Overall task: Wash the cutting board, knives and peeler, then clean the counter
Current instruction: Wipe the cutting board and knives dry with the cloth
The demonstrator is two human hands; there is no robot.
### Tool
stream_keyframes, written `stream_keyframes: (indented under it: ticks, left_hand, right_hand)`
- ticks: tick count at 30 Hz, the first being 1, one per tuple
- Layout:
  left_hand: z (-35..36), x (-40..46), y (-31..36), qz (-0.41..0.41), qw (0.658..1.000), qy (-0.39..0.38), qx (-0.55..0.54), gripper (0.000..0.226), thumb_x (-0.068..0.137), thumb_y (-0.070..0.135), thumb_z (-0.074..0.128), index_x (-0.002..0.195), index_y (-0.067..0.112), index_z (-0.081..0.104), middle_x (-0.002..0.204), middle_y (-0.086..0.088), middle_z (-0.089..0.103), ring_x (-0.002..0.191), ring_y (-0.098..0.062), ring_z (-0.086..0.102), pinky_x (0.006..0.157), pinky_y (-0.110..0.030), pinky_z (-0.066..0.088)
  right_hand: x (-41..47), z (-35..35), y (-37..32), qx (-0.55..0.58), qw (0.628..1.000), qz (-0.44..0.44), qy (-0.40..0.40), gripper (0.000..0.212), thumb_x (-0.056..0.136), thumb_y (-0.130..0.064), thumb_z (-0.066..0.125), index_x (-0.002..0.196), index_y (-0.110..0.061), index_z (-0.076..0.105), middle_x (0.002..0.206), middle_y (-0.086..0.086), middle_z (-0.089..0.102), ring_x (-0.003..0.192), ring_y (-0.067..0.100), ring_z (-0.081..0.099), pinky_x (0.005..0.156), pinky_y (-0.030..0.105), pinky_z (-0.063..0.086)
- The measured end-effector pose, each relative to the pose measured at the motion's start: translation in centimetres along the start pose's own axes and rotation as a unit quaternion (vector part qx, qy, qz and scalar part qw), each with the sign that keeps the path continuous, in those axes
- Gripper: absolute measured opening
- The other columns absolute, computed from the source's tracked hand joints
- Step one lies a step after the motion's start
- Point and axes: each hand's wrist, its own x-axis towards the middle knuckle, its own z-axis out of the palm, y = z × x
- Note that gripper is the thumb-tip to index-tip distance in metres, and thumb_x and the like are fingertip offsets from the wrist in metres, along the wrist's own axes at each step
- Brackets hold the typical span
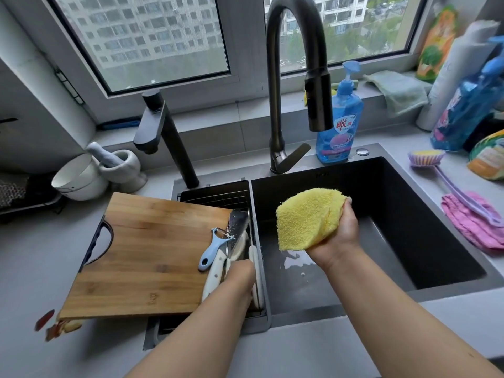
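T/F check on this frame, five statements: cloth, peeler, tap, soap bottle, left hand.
1. The right hand holds a yellow cloth over the sink basin. True.
2. The blue peeler lies in the sink basin. False: it lies on the wooden cutting board, near the board's right edge.
3. Water is running from the tall faucet. False: no stream shows below its spout.
4. A blue soap bottle stands behind the sink, right of the faucet. True.
5. The left hand rests flat on the counter. False: it reaches in by the white-handled knives at the board's right edge; what it grips cannot be told.
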Motion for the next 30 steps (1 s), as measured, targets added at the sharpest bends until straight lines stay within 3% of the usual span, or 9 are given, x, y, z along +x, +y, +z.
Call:
stream_keyframes:
  ticks: [4,10,14,16,18,21,24,27,30]
  left_hand:
    - [0.6,2.4,-0.3,-0.003,1.000,-0.007,0.007,0.038,0.090,0.022,0.043,0.116,0.000,0.062,0.097,-0.013,0.056,0.083,-0.029,0.060,0.084,-0.036,0.048]
    - [-0.2,0.1,0.1,0.010,0.998,-0.050,-0.041,0.035,0.096,0.030,0.042,0.103,0.007,0.067,0.092,-0.014,0.070,0.073,-0.028,0.065,0.058,-0.027,0.052]
    - [0.1,1.8,0.3,0.012,0.993,-0.049,-0.109,0.061,0.091,0.059,0.040,0.126,0.014,0.058,0.108,-0.018,0.069,0.091,-0.035,0.069,0.075,-0.047,0.058]
    - [0.0,0.9,1.1,0.026,0.992,-0.059,-0.106,0.065,0.094,0.063,0.034,0.136,0.016,0.050,0.123,-0.016,0.063,0.104,-0.035,0.064,0.076,-0.043,0.056]
    - [-0.6,-0.2,1.7,0.090,0.995,-0.019,-0.024,0.063,0.097,0.056,0.035,0.137,0.008,0.048,0.115,-0.016,0.061,0.091,-0.030,0.061,0.076,-0.040,0.052]
    - [-2.6,-0.6,2.3,0.146,0.984,0.060,0.088,0.052,0.099,0.047,0.040,0.101,-0.001,0.060,0.080,-0.012,0.059,0.070,-0.025,0.059,0.064,-0.034,0.055]
    - [-5.4,-1.8,2.9,0.184,0.974,0.074,0.111,0.048,0.099,0.046,0.039,0.074,0.007,0.054,0.061,-0.008,0.055,0.059,-0.024,0.057,0.046,-0.022,0.039]
    - [-7.4,-3.1,3.6,0.245,0.960,0.076,0.111,0.050,0.099,0.047,0.040,0.080,0.005,0.061,0.067,-0.010,0.061,0.054,-0.021,0.054,0.047,-0.027,0.041]
    - [-8.3,-5.4,4.6,0.283,0.956,0.036,0.064,0.046,0.099,0.045,0.042,0.083,0.006,0.058,0.070,-0.010,0.056,0.052,-0.018,0.051,0.042,-0.026,0.037]
  right_hand:
    - [-0.7,0.2,0.3,-0.021,1.000,0.000,0.008,0.064,0.092,-0.070,0.029,0.123,-0.026,0.064,0.117,0.012,0.068,0.106,0.036,0.064,0.088,0.052,0.051]
    - [-0.8,0.4,0.3,-0.034,0.999,0.006,0.005,0.064,0.093,-0.069,0.028,0.122,-0.025,0.064,0.116,0.013,0.068,0.105,0.036,0.064,0.084,0.051,0.052]
    - [-0.8,0.4,0.3,-0.046,0.999,-0.002,0.005,0.065,0.093,-0.069,0.026,0.123,-0.025,0.063,0.118,0.012,0.067,0.108,0.036,0.063,0.089,0.051,0.051]
    - [-0.7,0.6,0.5,-0.057,0.998,-0.008,0.010,0.066,0.093,-0.070,0.025,0.122,-0.024,0.063,0.117,0.012,0.068,0.108,0.036,0.063,0.092,0.052,0.049]
    - [-0.6,0.8,0.8,-0.073,0.997,-0.013,0.010,0.068,0.092,-0.071,0.024,0.123,-0.025,0.063,0.118,0.012,0.068,0.110,0.036,0.063,0.096,0.053,0.047]
    - [-0.5,1.2,1.3,-0.113,0.993,-0.031,-0.002,0.072,0.091,-0.073,0.020,0.122,-0.025,0.064,0.118,0.013,0.068,0.110,0.036,0.063,0.097,0.052,0.047]
    - [-0.8,2.2,1.8,-0.161,0.985,-0.062,-0.009,0.068,0.094,-0.069,0.019,0.116,-0.025,0.065,0.105,0.009,0.073,0.102,0.031,0.066,0.089,0.046,0.052]
    - [-1.0,3.8,2.5,-0.238,0.967,-0.087,-0.030,0.068,0.095,-0.066,0.022,0.130,-0.021,0.057,0.121,0.008,0.066,0.112,0.028,0.062,0.101,0.047,0.046]
    - [-1.6,6.3,3.7,-0.327,0.938,-0.093,-0.060,0.066,0.097,-0.060,0.021,0.144,-0.019,0.041,0.136,0.002,0.051,0.128,0.025,0.048,0.109,0.038,0.035]
